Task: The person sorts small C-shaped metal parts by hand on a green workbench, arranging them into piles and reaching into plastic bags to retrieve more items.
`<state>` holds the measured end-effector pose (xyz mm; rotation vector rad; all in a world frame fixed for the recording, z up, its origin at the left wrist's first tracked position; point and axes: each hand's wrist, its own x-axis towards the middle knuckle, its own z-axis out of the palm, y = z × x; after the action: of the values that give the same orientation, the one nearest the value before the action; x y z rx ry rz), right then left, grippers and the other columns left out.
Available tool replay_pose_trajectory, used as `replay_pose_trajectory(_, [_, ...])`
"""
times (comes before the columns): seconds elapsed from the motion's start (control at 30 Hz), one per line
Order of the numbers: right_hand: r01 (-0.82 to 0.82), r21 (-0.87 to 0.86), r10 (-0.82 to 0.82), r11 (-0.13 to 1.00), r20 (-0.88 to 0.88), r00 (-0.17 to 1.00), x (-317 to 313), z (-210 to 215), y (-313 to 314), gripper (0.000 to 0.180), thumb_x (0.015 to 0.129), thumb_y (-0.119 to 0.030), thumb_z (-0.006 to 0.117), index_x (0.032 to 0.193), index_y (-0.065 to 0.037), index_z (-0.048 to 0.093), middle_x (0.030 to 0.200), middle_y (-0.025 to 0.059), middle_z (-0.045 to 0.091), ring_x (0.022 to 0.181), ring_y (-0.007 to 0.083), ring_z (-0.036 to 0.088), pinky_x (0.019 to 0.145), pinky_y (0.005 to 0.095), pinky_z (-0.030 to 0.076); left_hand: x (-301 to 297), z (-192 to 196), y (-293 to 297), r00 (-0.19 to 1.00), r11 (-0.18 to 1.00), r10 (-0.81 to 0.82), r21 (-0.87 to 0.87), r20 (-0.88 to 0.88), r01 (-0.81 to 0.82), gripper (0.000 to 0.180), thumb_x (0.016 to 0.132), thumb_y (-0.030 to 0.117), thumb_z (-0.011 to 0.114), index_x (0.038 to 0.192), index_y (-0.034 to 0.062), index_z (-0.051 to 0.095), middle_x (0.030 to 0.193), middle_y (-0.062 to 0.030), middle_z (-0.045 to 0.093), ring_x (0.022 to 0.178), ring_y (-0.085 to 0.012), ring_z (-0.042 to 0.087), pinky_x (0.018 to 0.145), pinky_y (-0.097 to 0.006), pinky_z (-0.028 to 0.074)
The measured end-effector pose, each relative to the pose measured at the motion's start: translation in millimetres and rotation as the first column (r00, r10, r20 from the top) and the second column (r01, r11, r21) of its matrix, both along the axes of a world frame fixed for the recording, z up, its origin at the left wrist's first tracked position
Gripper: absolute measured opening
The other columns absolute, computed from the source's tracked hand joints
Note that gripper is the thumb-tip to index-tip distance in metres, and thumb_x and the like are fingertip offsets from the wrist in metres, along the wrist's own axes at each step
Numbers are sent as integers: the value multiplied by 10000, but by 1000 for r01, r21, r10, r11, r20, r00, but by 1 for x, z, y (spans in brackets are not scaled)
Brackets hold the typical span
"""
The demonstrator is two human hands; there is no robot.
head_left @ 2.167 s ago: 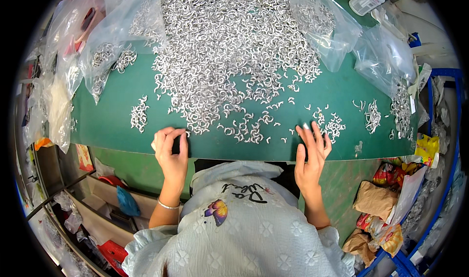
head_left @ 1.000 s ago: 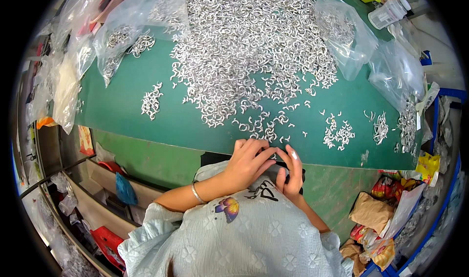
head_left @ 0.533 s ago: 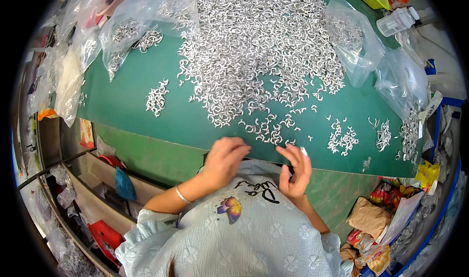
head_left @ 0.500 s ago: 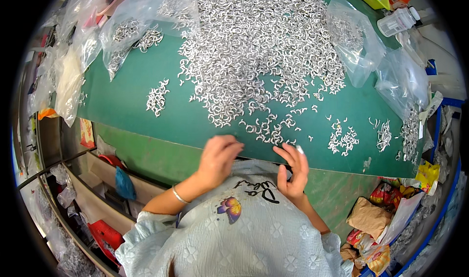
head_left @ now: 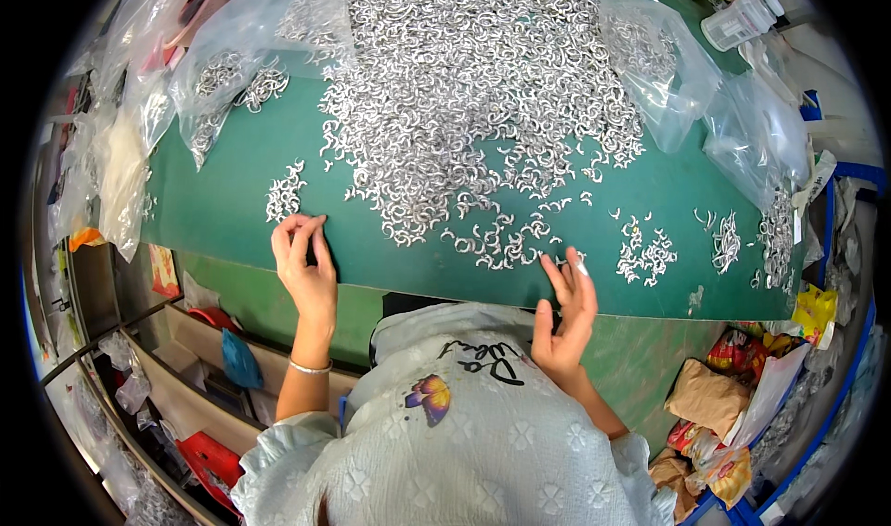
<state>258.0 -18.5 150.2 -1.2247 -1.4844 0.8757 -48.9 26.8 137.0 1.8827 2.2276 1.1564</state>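
Observation:
A great heap of small silvery curved metal pieces [head_left: 445,90] covers the middle of the green table. My left hand [head_left: 306,266] is at the near side of a small separate pile of the same pieces [head_left: 286,192], its fingertips close to the lowest ones. Its fingers are bent but apart, and I make out nothing between them. Near the table's front edge, my right hand [head_left: 566,317] has its fingers apart and thumb away. Its fingertips reach the loose pieces [head_left: 506,246] along the heap's near fringe.
To the right lie more small piles [head_left: 647,257], [head_left: 726,240] and a longer one by the edge [head_left: 776,234]. Clear plastic bags [head_left: 650,71] with pieces flank the heap. A white bottle [head_left: 742,20] lies far right. Below left are drawers [head_left: 209,354].
My left hand has swung left from in front of my body to the small left pile, and its fingers have spread. The right hand stays almost in place.

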Motion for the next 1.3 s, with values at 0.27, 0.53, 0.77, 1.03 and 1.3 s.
replay_pose_trajectory(0.27, [115,35,-117,993,51,992,11,2,5,598,929,64,429,1478,54,192,1522,316,279,1371,433,404,1132,480,290,36,17,-2,992,994,-108,18,72,107,246,795,-129,642,973,32,697,1006,-123,594,888,-244,572,798,-328,469])
replay_pose_trajectory(0.53, [68,-45,-65,997,64,996,6,9,12,613,943,44,429,1493,71,160,1539,320,255,1399,427,365,1140,453,280,117,31,1,707,721,-656,-57,264,690,306,747,-54,675,1041,32,676,1044,-69,633,990,-273,584,847,-367,410])
replay_pose_trajectory(0.77, [-20,-22,18,1000,-101,995,10,9,11,540,1014,-88,420,1486,72,213,1487,324,354,1343,441,440,1110,466,328,143,26,2,640,640,-727,-92,248,763,304,763,-52,686,1060,14,678,1139,-70,639,1012,-266,576,845,-378,412])
replay_pose_trajectory(1.03, [233,-5,-232,972,80,969,41,1,9,471,980,-8,421,1424,115,321,1427,312,448,1331,402,471,1108,428,354,141,21,7,672,660,-736,-134,83,739,377,705,-31,667,1082,-19,651,1245,-94,592,1062,-283,538,855,-412,356])
replay_pose_trajectory(1.3, [343,62,-345,937,28,938,42,13,55,483,997,-29,427,1441,93,281,1385,296,495,1322,385,480,1122,432,328,156,30,15,670,657,-730,-135,132,742,330,762,-21,695,1088,20,663,1219,-71,605,1051,-268,543,850,-406,344])
